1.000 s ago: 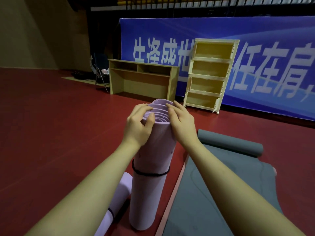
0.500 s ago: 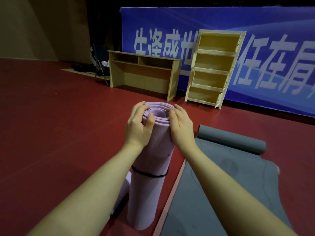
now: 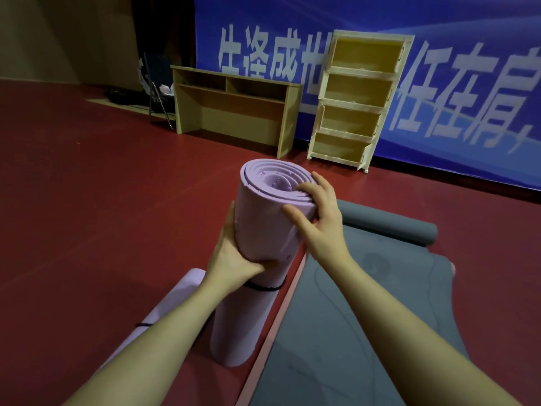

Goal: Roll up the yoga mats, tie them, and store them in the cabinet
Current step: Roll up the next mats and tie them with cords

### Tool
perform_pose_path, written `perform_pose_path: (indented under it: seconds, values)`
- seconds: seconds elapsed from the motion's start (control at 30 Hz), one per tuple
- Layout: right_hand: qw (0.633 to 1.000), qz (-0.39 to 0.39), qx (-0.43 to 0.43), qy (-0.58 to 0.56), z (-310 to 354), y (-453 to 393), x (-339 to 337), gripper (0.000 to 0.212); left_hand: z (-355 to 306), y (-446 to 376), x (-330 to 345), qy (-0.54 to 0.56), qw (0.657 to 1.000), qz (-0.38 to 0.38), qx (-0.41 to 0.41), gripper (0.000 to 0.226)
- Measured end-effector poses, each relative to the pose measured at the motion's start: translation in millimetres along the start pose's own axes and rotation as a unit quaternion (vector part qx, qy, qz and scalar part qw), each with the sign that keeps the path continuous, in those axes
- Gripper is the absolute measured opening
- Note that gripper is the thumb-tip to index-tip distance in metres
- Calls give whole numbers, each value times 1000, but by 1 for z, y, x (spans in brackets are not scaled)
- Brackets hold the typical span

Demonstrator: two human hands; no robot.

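Near the middle of the head view, a rolled purple mat (image 3: 257, 238) stands upright on the red floor (image 3: 87, 200), its lower end just beside the edge of a grey mat (image 3: 345, 332). A black tie (image 3: 265, 287) circles the roll about halfway up. The left hand (image 3: 234, 256) grips the roll from the side, above the tie, fingers wrapped behind it. The right hand (image 3: 319, 212) holds the top rim, fingers curled over the spiral edge and thumb pressed on the outer layer. A second tied purple roll (image 3: 164, 315) lies on the floor beside the left forearm. The grey mat is only partly rolled at its far end, the rest lying flat. Well beyond stands an open-shelved cabinet (image 3: 360, 98) against a blue banner (image 3: 439, 83), with a wooden desk (image 3: 234, 106) beside it.

The spiral at the top looks loose and uneven; with only one tie, the layers could likely slide out or the roll tip during lifting.
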State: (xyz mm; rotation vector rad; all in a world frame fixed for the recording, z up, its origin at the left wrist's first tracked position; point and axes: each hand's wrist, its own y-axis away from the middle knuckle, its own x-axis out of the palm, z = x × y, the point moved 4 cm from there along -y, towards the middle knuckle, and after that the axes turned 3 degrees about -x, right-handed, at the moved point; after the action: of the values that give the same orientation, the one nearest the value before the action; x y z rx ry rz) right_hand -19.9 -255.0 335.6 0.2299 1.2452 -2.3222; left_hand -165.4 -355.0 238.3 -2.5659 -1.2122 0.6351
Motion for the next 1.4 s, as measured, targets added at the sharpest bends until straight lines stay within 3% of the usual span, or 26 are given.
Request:
perform_pose_path:
  seconds: [0.2,0.47,0.57,0.7,1.07,1.4]
  values:
    - [996,-88,19,-24,19,-3,-23,35,-56,20,-17,-105,994,15,-5,134]
    - [995,-67,62,26,45,19,-14,37,-92,68,-64,-304,951,-18,-50,127]
    - [997,-43,52,41,51,36,3,41,-88,82,-81,-327,942,-19,-72,127]
    - [996,-66,58,7,53,42,13,41,-85,81,-84,-325,942,2,-86,125]
    - [985,99,128,68,-56,73,75,58,12,46,-39,-360,914,60,-177,122]
    - [964,204,158,72,-167,131,125,60,127,-4,29,-358,916,66,-165,105]
